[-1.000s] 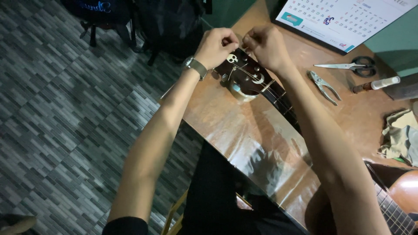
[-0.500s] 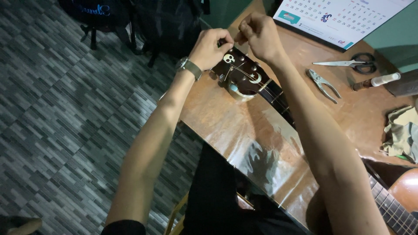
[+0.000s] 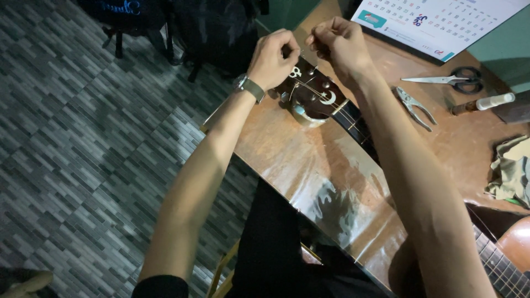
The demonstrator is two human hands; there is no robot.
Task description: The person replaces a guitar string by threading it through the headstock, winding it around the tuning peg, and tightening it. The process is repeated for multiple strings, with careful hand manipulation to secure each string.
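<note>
A guitar lies across the brown table (image 3: 309, 160), its dark headstock (image 3: 309, 94) propped on a small round holder near the table's far corner. My left hand (image 3: 273, 58), with a watch on the wrist, is closed just above the headstock's left side. My right hand (image 3: 338, 41) is closed a little to the right, over the headstock's top. Both pinch a thin guitar string (image 3: 302, 52) that runs between them and down to the tuning pegs. The neck runs under my right forearm to the guitar body (image 3: 505, 256) at the lower right.
Pliers (image 3: 414, 107), scissors (image 3: 447, 79) and a small bottle (image 3: 483, 103) lie on the table to the right. A calendar (image 3: 441, 22) leans at the back, a crumpled cloth (image 3: 510, 168) sits at the right edge. Dark bags (image 3: 182, 27) stand on the tiled floor beyond.
Both hands have lifted slightly up and away from the headstock, drawing the string with them. The view has shifted a little.
</note>
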